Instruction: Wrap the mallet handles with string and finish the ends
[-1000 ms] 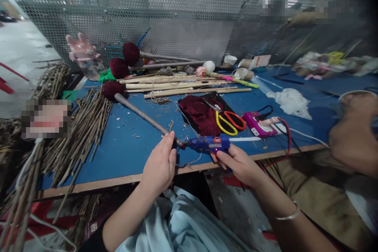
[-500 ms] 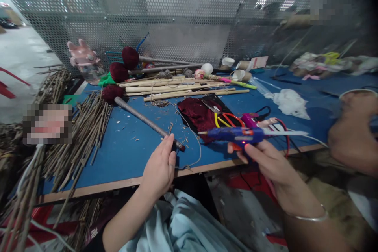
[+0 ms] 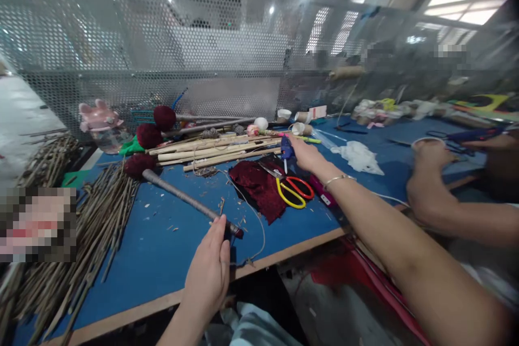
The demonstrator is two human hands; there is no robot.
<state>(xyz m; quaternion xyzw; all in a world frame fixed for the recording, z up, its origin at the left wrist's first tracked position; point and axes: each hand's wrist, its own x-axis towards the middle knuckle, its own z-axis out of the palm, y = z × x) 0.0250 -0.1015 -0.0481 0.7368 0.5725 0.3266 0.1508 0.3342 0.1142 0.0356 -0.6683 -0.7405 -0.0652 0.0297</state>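
My left hand lies with straight fingers on the lower end of a grey-wrapped stick, pressing it to the blue table. The stick's near tip is dark red, and its far end lies by a dark red fuzzy ball. My right hand is stretched forward, closed around a blue glue gun by the bamboo sticks; its grip is partly hidden by the fingers. In front of that hand lie scissors with yellow and orange handles, on dark red fabric.
Thin twigs are heaped on the left, near a pink rabbit-eared jar. White plastic lies right of centre. Another person's forearm reaches in from the right. A perforated metal screen stands behind the table.
My right hand has drawn the glue gun away from the stick's tip, then carried it forward to the bamboo sticks. My left hand stays on the stick. The view has tilted up and turned right.
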